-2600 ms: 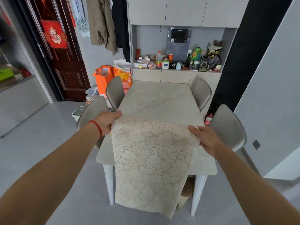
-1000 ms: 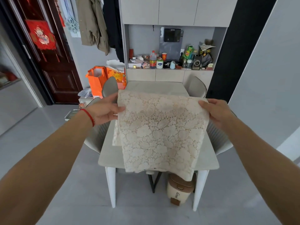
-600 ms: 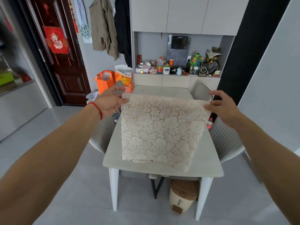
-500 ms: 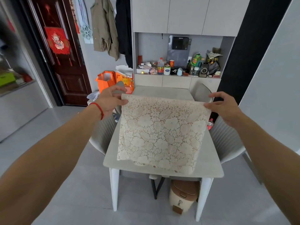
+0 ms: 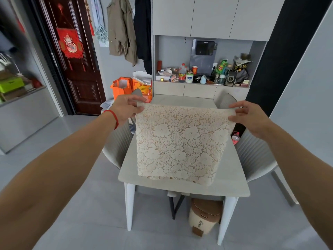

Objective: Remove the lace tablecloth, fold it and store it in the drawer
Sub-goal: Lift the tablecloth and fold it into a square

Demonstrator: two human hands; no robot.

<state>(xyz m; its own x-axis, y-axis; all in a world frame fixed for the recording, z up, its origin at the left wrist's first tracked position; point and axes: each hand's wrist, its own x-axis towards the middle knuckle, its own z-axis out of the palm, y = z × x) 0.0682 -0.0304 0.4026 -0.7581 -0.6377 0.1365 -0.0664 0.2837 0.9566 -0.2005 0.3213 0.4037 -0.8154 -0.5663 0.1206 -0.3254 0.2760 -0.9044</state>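
Grey floor and pale cabinets frame a marble-look table (image 5: 234,184), its top bare but for the lace tablecloth (image 5: 180,143), which hangs doubled over the near end with its lower edge resting close to the near edge. Each upper corner is pinched: the left hand (image 5: 126,109) clamps one between thumb and fingers (image 5: 139,100), the right hand (image 5: 250,120) grips the other, its fingers partly spread. Such lace looks light, limp and open-weave, so it should droop wherever unsupported and may snag; holding at the corners along the folded top edge seems the surest way to keep layers aligned.
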